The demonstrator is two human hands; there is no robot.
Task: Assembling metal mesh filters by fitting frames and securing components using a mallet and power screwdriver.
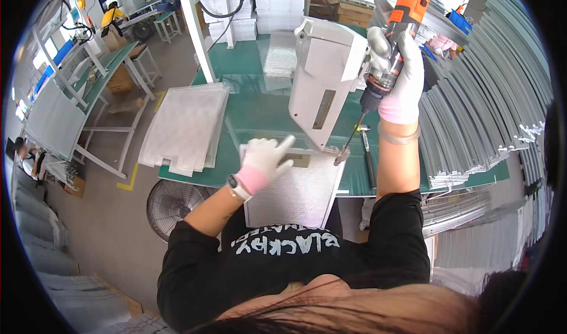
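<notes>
My right hand (404,80), in a white glove with a pink cuff, grips an orange and black electric screwdriver (409,6). Its long bit slants down to a small clear fitting (341,155) at the upper right corner of a white mesh panel (289,195). My left hand (264,160), gloved alike, is over the panel's upper left part with thumb and fingers spread and nothing held. Beyond the panel stands a light grey machine housing (322,86) with a slot in its side. A small hammer (368,157) with a black handle lies right of the panel.
Several stacked mesh sheets (186,127) lie on the green table (254,118) at left. A tall row of grey frames (484,98) crowds the right side. On the floor at left stands a round fan (177,207). A person in yellow (112,18) is far left.
</notes>
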